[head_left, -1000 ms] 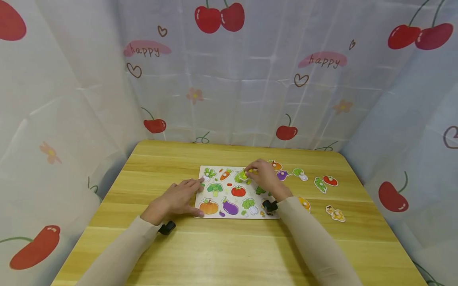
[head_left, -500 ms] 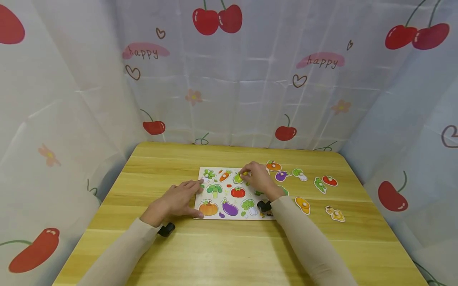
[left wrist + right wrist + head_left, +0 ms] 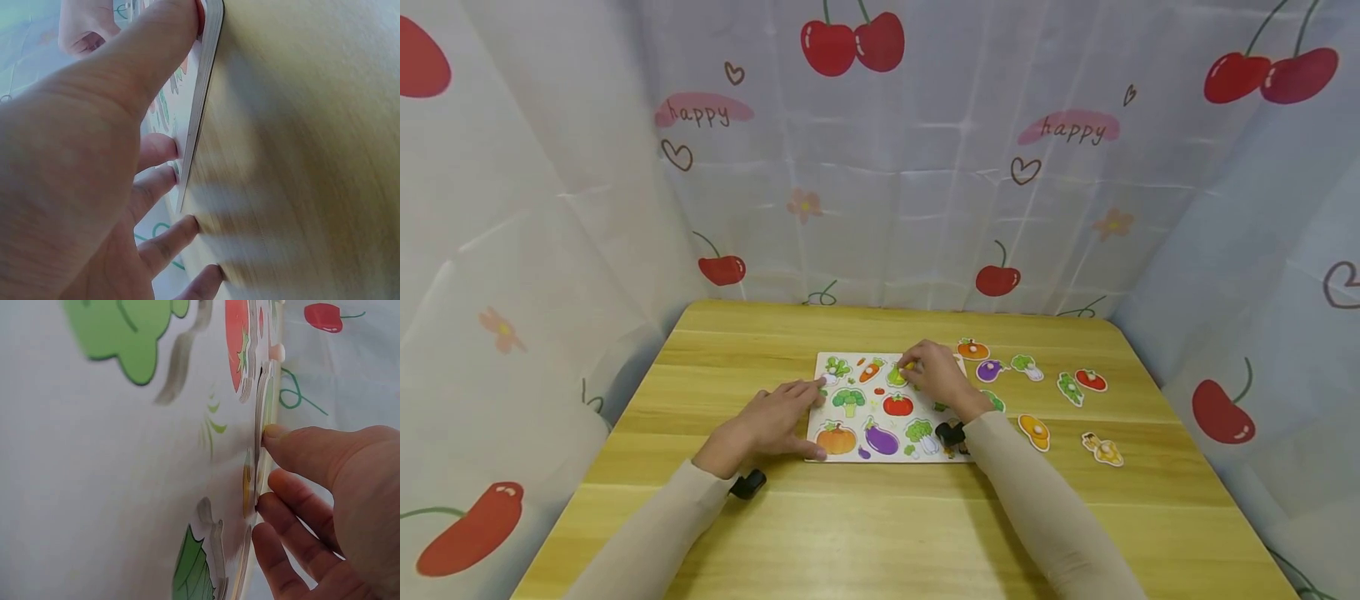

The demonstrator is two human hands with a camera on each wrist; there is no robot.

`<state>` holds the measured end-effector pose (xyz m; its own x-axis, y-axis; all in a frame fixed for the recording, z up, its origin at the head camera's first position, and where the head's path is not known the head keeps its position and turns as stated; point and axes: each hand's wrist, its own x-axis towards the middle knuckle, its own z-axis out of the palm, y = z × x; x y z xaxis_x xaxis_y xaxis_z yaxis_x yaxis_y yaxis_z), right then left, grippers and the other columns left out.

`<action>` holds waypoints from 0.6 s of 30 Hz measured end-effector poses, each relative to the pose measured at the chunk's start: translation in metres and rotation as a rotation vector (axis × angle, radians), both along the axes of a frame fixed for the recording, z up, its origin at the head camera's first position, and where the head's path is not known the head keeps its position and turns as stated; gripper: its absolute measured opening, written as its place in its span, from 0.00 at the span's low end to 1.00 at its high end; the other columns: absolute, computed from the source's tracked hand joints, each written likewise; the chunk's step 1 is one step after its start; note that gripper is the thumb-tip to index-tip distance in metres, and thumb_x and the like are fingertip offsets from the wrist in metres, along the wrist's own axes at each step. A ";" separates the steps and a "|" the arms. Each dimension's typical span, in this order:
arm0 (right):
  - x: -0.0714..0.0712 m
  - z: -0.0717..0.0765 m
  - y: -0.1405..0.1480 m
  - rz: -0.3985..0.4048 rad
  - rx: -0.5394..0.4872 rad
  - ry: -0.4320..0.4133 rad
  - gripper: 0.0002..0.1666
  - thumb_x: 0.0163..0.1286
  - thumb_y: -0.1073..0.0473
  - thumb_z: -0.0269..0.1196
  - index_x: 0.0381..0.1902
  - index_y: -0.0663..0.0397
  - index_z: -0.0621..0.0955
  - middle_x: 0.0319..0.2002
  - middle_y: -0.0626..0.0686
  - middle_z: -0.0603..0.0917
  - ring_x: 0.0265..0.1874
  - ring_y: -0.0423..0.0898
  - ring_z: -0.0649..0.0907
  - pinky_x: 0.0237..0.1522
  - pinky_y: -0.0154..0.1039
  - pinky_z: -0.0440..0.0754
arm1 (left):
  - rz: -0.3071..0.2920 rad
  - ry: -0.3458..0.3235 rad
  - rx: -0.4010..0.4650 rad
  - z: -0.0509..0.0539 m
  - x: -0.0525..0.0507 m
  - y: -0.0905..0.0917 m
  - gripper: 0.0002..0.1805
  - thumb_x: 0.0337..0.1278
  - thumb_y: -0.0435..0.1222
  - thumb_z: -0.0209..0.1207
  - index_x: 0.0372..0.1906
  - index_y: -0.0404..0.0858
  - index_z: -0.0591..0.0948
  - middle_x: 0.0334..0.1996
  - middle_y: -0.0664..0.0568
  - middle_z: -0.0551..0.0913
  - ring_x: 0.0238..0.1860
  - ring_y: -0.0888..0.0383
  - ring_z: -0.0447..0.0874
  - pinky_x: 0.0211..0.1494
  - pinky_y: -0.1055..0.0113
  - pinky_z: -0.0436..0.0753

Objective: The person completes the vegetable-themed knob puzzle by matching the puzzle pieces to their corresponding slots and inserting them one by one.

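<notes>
A white vegetable puzzle board (image 3: pixel 850 450) lies on the wooden table. My left hand (image 3: pixel 772 419) rests at its left edge, fingers spread; in the left wrist view the thumb and two fingertips touch the board, while other fingertips touch the table. My right hand (image 3: pixel 938 373) reaches over the board's top row, pinching a green-and-yellow vegetable puzzle piece (image 3: pixel 896 377). In the right wrist view the thumb touches that piece's face, and the piece lies at or very near the board's surface. A carrot piece (image 3: pixel 871 371) sits left of it in the board.
Loose pieces lie to the right on the table (image 3: pixel 880 533): a pumpkin (image 3: pixel 973 349), an eggplant (image 3: pixel 990 371), a leafy cabbage (image 3: pixel 1027 367), a tomato (image 3: pixel 1091 380), a green pea-like piece (image 3: pixel 1071 388), a rounded orange piece (image 3: pixel 1034 432) and a yellow-brown one (image 3: pixel 1103 448). Curtains (image 3: pixel 880 208) surround the table.
My right hand has moved slightly left and down with the green-and-yellow piece, which now sits over its matching picture on the board. My left hand stays at the board's edge.
</notes>
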<state>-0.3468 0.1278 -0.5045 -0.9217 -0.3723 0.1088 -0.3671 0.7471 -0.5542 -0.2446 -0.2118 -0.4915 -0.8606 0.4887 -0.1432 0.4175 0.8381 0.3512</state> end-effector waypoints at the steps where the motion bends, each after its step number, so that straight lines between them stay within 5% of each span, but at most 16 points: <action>1: 0.000 0.000 0.000 -0.001 0.001 -0.003 0.07 0.84 0.58 0.75 0.53 0.51 0.97 0.60 0.57 0.92 0.58 0.55 0.89 0.68 0.56 0.90 | 0.000 -0.001 0.001 0.000 0.000 0.000 0.53 0.63 0.68 0.80 0.82 0.42 0.75 0.96 0.45 0.60 0.93 0.31 0.63 0.82 0.18 0.71; 18: -0.001 -0.002 0.002 -0.031 0.009 -0.022 0.07 0.84 0.57 0.76 0.52 0.48 0.98 0.63 0.56 0.91 0.69 0.59 0.88 0.78 0.62 0.85 | 0.000 -0.003 0.004 0.001 -0.001 0.000 0.54 0.62 0.67 0.81 0.83 0.42 0.75 0.96 0.45 0.61 0.92 0.31 0.65 0.82 0.15 0.69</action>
